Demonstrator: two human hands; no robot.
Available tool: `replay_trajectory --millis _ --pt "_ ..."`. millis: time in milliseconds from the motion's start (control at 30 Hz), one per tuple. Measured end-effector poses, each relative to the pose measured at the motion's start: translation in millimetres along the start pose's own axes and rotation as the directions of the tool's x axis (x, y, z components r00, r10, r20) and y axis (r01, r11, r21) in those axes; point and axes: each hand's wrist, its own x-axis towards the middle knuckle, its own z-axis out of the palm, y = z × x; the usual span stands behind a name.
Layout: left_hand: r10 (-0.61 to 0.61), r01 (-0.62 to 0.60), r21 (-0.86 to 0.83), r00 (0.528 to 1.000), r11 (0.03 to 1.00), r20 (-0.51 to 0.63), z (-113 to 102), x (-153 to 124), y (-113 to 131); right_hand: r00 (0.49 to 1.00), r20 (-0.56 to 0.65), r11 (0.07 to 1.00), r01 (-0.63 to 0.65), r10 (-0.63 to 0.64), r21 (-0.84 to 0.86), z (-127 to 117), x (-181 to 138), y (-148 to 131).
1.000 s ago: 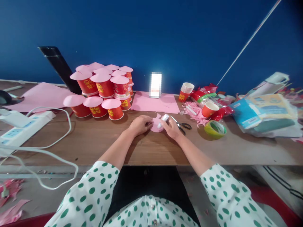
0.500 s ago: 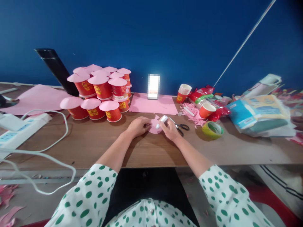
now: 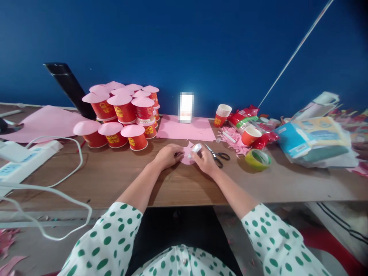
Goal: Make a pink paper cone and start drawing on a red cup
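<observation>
Pink paper, cut to a small disc (image 3: 186,160), lies on the wooden table (image 3: 184,188) between our hands in the head view — our left hand (image 3: 169,156) curls at its left edge, though we cannot tell whether it pinches or merely presses, while our right hand (image 3: 205,160) grips a small white tube (image 3: 197,148) over it, near the scissors (image 3: 215,155). We judge the disc light, thin and easily creased or torn — best steadied flat near its rim — and the tube stiff, smooth and easily held around its barrel.
</observation>
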Motion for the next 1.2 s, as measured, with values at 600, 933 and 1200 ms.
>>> replay_trajectory --millis 600,933,1200 --pt "0.013 -0.013 -0.004 1.0 1.0 -0.006 0 0 0 0.991 0.133 0.995 -0.042 0.03 0.095 2 1 0" --pt "-0.012 0.013 0.011 0.999 1.0 -0.033 -4 -2 5 0.906 -0.195 0.849 -0.251 0.375 0.465 -13 8 22" --pt "-0.046 0.05 0.119 0.998 0.992 -0.033 1 -3 6 0.855 -0.313 0.819 -0.5 0.414 -0.282 -64 33 45"
